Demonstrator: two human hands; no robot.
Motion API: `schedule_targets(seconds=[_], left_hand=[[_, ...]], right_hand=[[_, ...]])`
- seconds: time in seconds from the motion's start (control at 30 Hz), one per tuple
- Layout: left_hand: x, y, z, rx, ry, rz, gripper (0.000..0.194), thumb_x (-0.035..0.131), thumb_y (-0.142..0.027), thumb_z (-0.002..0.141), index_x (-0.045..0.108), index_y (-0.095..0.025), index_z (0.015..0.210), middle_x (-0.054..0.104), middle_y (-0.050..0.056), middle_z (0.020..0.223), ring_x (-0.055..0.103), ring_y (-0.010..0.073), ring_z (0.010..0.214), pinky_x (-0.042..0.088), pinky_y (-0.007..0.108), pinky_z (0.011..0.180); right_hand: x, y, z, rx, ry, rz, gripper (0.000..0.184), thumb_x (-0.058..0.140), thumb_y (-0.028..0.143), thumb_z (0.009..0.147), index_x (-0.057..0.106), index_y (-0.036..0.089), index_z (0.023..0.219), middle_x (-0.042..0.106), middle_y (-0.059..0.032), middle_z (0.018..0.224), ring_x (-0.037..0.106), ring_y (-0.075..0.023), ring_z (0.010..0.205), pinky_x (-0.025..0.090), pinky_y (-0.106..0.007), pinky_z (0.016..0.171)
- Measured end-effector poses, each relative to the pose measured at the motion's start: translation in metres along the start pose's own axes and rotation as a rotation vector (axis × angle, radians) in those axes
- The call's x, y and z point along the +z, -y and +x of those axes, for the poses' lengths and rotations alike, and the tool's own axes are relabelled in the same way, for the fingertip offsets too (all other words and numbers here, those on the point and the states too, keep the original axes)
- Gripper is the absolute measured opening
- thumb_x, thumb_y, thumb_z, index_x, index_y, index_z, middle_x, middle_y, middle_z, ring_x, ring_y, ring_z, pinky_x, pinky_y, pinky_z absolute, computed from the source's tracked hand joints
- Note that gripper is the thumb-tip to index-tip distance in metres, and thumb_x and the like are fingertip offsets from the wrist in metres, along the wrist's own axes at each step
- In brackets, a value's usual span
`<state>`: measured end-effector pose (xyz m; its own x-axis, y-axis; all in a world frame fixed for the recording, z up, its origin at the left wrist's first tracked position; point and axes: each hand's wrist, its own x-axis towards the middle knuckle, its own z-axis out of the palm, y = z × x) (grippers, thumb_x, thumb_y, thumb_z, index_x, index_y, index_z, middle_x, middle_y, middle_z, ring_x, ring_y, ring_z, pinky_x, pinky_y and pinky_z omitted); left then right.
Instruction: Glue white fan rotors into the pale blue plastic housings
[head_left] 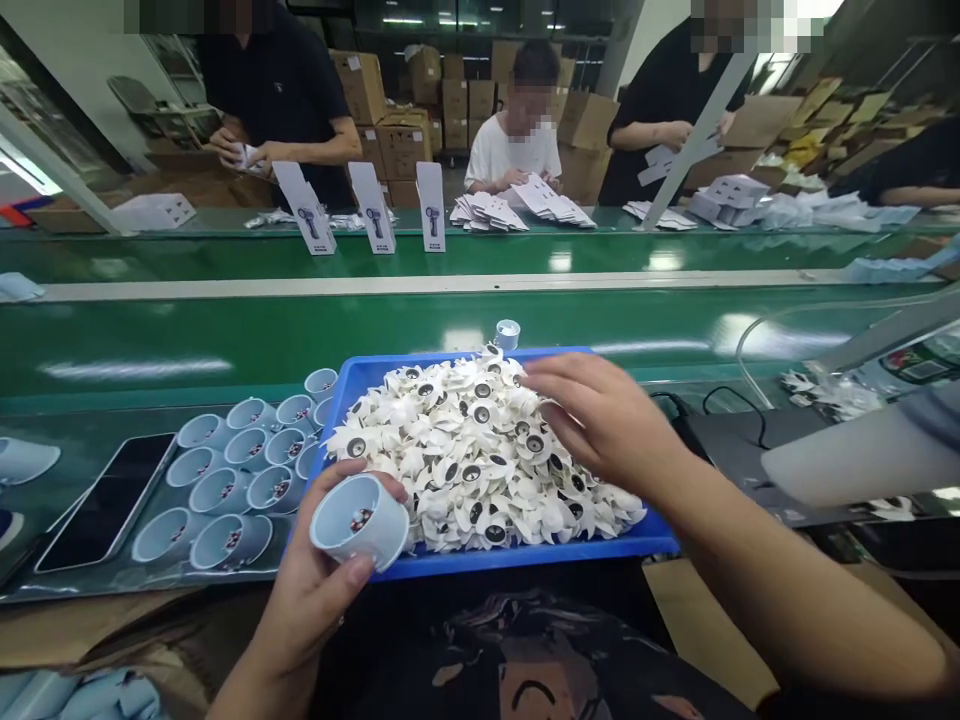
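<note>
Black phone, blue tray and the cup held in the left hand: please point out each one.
Black phone [109, 505]: head view, middle of its dark screen.
Blue tray [540, 558]: head view, on its near rim.
Held cup [391, 528]: head view, on its outer side wall.

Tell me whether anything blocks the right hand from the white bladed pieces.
Nothing visible: the right hand is at the white bladed pieces; the left hand holds a cup by the tray's near left corner.
</note>
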<state>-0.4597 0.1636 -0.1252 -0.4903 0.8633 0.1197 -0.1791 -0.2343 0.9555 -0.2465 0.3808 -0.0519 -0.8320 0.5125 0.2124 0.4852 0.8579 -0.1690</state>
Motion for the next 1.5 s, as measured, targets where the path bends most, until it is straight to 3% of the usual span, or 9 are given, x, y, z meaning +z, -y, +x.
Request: schedule_targets(seconds=[0.17,0.3,0.57,0.8,0.93,1.1,1.3,1.4,1.5], left_hand=[[0.014,-0.009,-0.012,-0.148,-0.122,-0.007,0.073,0.094,-0.054,0.061,0.068,-0.025,0.123,0.075,0.007,0.102,0.07,0.0227,0.092,0.057,0.026,0.078],[0.008,-0.013,-0.019,-0.198,-0.148,0.078,0.073,0.098,-0.052,0.054,0.074,-0.022,0.117,0.077,0.009,0.11,0.071,0.0267,0.104,0.055,0.027,0.088],[-0.008,0.001,-0.007,-0.046,0.196,0.197,0.065,0.081,-0.053,0.079,0.062,-0.027,0.136,0.075,0.01,0.113,0.073,0.0264,0.101,0.059,0.032,0.085],[0.018,-0.004,0.017,0.182,0.33,0.737,0.065,0.082,-0.053,0.08,0.063,-0.026,0.136,0.069,0.011,0.133,0.065,0.0334,0.123,0.053,0.05,0.105],[0.028,-0.007,0.018,0.388,0.337,0.867,0.05,0.075,-0.049,0.089,0.062,-0.021,0.128,0.074,0.01,0.121,0.07,0.0271,0.11,0.058,0.042,0.096],[0.035,-0.003,0.012,0.551,0.319,0.996,0.034,0.062,-0.041,0.099,0.057,-0.017,0.123,0.074,0.01,0.113,0.07,0.0242,0.105,0.058,0.038,0.095],[0.044,-0.004,0.006,0.614,0.147,1.02,0.032,0.062,-0.028,0.097,0.055,-0.022,0.128,0.074,0.008,0.12,0.069,0.025,0.114,0.053,0.041,0.107],[0.038,-0.01,0.006,0.488,0.197,0.994,0.039,0.068,-0.036,0.094,0.06,-0.024,0.13,0.073,0.008,0.125,0.068,0.0285,0.118,0.05,0.043,0.11],[0.015,-0.02,0.021,0.391,0.169,0.988,0.051,0.075,-0.053,0.087,0.065,-0.026,0.129,0.07,0.009,0.13,0.063,0.0317,0.124,0.047,0.047,0.113]], right_hand=[[0.008,0.007,0.079,0.145,0.593,-0.172,0.013,0.066,0.025,0.102,0.068,0.012,0.104,0.067,-0.0063,0.105,0.066,-0.019,0.1,0.058,-0.04,0.094],[0.01,0.01,0.091,0.273,0.717,-0.208,0.018,0.07,0.028,0.099,0.067,0.012,0.106,0.066,-0.007,0.108,0.065,-0.0201,0.102,0.057,-0.042,0.095],[0.006,0.008,0.025,0.218,0.426,0.535,0.023,0.054,0.033,0.105,0.056,0.014,0.118,0.063,-0.0101,0.112,0.065,-0.0199,0.101,0.057,-0.04,0.092],[0.046,0.041,-0.017,0.09,0.319,1.263,0.052,0.042,0.066,0.103,0.049,0.02,0.127,0.065,-0.0074,0.102,0.069,-0.0148,0.086,0.06,-0.03,0.079],[0.037,0.053,-0.021,0.064,0.221,1.251,0.027,0.065,0.04,0.099,0.064,0.021,0.118,0.066,-0.0053,0.104,0.064,-0.0144,0.091,0.055,-0.028,0.083],[0.022,0.071,-0.016,-0.26,-0.001,0.631,0.014,0.074,0.006,0.088,0.075,0.014,0.099,0.062,-0.0051,0.093,0.058,-0.0156,0.088,0.047,-0.029,0.079],[0.032,0.08,-0.007,-0.283,-0.149,0.463,0.013,0.084,0.019,0.085,0.079,0.02,0.097,0.058,-0.0066,0.095,0.058,-0.0197,0.088,0.051,-0.035,0.079],[0.021,0.066,-0.018,-0.279,-0.044,0.577,0.016,0.075,0.034,0.095,0.078,0.025,0.108,0.058,-0.0109,0.129,0.058,-0.0271,0.119,0.052,-0.047,0.101],[0.006,0.048,-0.042,-0.259,0.018,0.783,0.026,0.061,0.047,0.104,0.079,0.029,0.097,0.059,-0.0055,0.134,0.058,-0.0218,0.127,0.053,-0.036,0.105]])
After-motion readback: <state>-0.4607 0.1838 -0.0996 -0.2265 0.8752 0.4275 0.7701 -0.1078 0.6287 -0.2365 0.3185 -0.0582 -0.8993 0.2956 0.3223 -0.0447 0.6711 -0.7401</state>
